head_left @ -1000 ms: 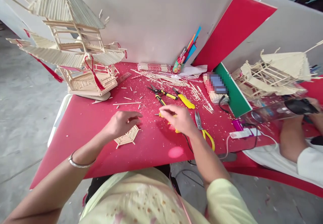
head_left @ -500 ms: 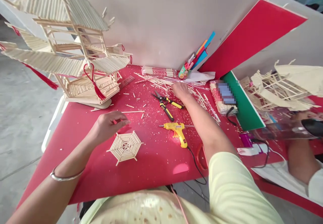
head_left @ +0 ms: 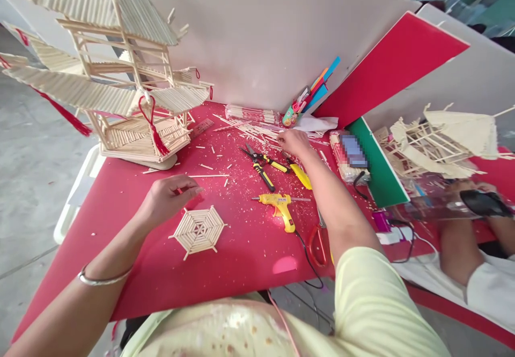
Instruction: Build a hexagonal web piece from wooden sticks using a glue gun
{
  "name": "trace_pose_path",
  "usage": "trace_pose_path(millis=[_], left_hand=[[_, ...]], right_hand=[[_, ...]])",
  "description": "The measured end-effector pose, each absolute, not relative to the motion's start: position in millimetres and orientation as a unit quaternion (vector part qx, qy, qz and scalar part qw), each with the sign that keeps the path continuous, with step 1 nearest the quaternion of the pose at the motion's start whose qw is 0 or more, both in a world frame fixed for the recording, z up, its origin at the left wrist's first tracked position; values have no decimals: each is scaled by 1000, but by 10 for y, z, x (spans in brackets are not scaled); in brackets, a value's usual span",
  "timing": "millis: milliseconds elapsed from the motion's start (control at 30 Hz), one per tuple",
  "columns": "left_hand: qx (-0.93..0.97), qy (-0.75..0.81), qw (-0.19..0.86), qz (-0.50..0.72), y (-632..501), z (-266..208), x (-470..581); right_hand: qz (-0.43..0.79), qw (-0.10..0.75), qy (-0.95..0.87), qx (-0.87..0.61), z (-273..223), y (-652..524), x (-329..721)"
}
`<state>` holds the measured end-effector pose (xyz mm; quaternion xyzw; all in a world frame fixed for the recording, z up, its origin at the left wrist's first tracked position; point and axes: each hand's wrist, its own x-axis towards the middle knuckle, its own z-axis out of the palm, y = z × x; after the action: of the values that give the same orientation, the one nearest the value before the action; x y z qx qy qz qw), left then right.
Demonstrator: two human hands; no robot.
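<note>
My left hand (head_left: 171, 199) hovers over the red table, just above the upper left edge of a hexagonal stick lattice (head_left: 200, 230). Its thumb and fingers are drawn together, and whatever they may hold does not show. Farther back, my right hand (head_left: 295, 142) reaches into a heap of thin wooden sticks (head_left: 257, 132), fingers bent down and pinched, their tips partly hidden. Yellow-and-black pliers (head_left: 263, 165) lie between the hands. Beside my right forearm are a yellow-handled tool (head_left: 300, 175) and red-handled scissors (head_left: 318, 247). A yellow glue gun (head_left: 279, 207) lies nearer me.
A large stick-built pavilion (head_left: 140, 126) with red tassels stands at the left. Behind are a pen holder (head_left: 290, 116) and bagged sticks (head_left: 252, 114). A green board (head_left: 384, 172) stands at the right; beyond it are another stick model (head_left: 438, 137) and another person's arms (head_left: 458, 247).
My right hand has shifted slightly within the stick heap. The yellow-handled tool and more of the scissors now show beside my forearm. My left hand stays nearly in place; the view has turned slightly.
</note>
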<state>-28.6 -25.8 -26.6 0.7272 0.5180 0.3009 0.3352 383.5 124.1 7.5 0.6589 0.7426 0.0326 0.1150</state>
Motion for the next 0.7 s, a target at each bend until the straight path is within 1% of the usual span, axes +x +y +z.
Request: trace_pose_path(millis=[167,233,300,333,400,433,500,533,600,633,700], left_hand=[[718,527,337,305,-259,-252,-271],[708,536,333,317,-271,-245,-278],[698,542,309,351,-294,-229,-281],[694,543,292,373,-309,-214,-275],[694,529,245,424,-351,-165,-243],[697,515,220,447,-379,-131,-215],[717,473,189,476,-453,-52,-145],[732,447,191,477,-498,-14,-109],[763,393,218,465,-600,40,-54],[773,374,236,455,-652,50,-42],[787,359,263,427,-747,38,-60]], right_hand=[[37,118,753,646,24,1176,3674],[42,105,757,644,98,1148,3630],[53,62,758,648,229,1071,3578],[59,20,758,649,307,995,3535],[23,-157,758,633,464,732,3383],[-22,-242,756,608,530,541,3265],[-132,-361,741,551,605,68,2948],[-188,-393,733,523,602,-184,2760],[-293,-421,712,480,505,-642,2382],[-333,-437,692,469,418,-822,2216],[-375,-473,643,472,203,-1064,1978]])
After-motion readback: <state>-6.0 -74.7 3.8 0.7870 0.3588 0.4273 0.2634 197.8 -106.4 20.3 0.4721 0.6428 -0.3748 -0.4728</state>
